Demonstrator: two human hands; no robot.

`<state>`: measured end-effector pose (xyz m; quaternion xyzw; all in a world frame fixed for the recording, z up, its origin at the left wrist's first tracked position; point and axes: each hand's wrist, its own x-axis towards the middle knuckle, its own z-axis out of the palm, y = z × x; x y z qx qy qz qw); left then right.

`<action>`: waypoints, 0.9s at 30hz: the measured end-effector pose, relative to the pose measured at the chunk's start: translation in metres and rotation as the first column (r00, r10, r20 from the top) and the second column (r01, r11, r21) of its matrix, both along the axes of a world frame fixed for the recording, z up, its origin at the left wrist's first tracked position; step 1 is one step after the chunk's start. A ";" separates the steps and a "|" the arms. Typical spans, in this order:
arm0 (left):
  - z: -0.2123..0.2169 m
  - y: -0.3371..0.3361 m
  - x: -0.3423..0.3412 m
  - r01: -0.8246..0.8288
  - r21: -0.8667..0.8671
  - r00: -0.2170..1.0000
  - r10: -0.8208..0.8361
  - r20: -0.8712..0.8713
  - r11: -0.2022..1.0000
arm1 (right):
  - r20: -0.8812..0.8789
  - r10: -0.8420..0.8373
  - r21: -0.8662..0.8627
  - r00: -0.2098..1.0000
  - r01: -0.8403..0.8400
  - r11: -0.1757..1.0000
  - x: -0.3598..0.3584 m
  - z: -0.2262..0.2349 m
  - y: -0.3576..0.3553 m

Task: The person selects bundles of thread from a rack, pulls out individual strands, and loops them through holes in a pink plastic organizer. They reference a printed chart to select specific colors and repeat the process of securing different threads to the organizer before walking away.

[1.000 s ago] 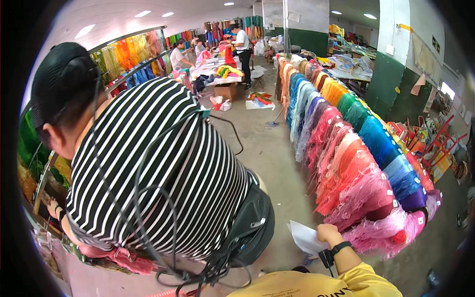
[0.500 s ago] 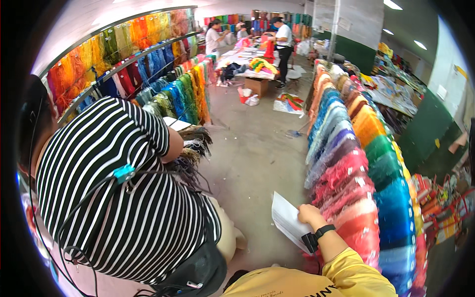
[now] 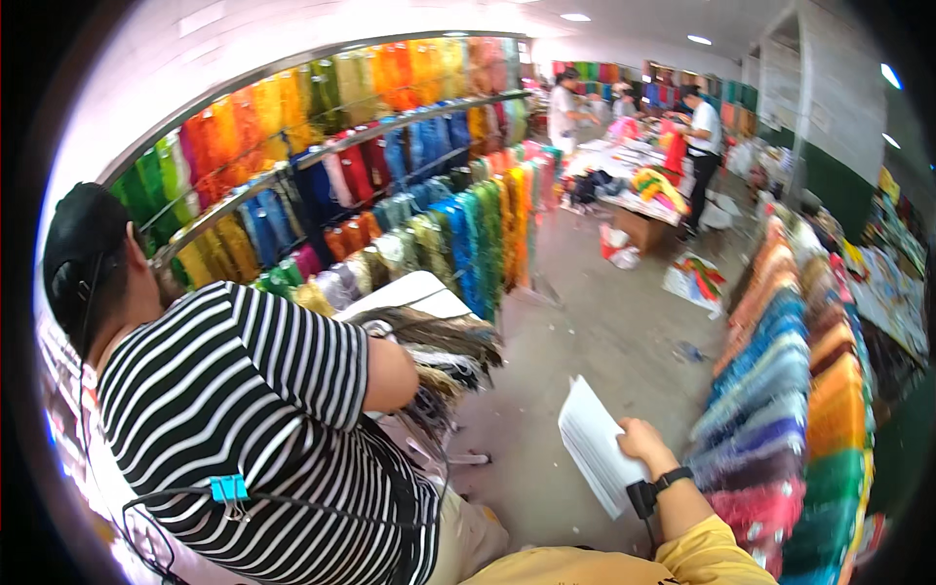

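A folded or stacked white sheet of paper [image 3: 597,450] with faint print is gripped at its right edge by my right hand [image 3: 643,442]. The fingers are closed, and the paper hangs tilted over the floor. My wrist bears a black band with a small black device [image 3: 642,497], below the yellow sleeve. My left hand is out of view. Close on my left, a person in a striped shirt [image 3: 283,390] stands beside a bundle of dark and brown yarn skeins [image 3: 444,356] at a white board [image 3: 419,292]; that person's hands are hidden.
Racks of coloured skeins [image 3: 390,136] line the left side. Another row of skeins [image 3: 760,370] runs along my right. Further off, several people stand around a table [image 3: 624,200] with cloth and yarn. A red-and-white bag [image 3: 616,246] and a printed sheet [image 3: 694,283] lie on the floor.
My view has swung left, bringing more of the left racks and the other person's cap into sight. My right hand still holds the paper. The turquoise clip on the striped shirt sits lower in view.
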<state>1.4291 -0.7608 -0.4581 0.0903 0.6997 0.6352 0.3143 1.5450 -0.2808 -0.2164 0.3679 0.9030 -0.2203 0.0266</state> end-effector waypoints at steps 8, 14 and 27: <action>0.000 0.083 -0.016 -0.097 0.014 0.995 0.096 0.020 0.995 | -0.080 0.160 0.010 0.984 -0.160 0.987 -0.065 0.002 0.119; 0.008 0.162 -0.016 -0.104 -0.010 0.993 0.104 0.052 0.995 | -0.159 0.187 -0.002 0.969 -0.189 0.982 -0.103 0.020 0.221; 0.002 0.342 -0.083 0.030 0.040 0.985 -0.036 0.169 0.999 | -0.235 0.267 -0.015 0.934 -0.278 0.960 -0.171 0.025 0.382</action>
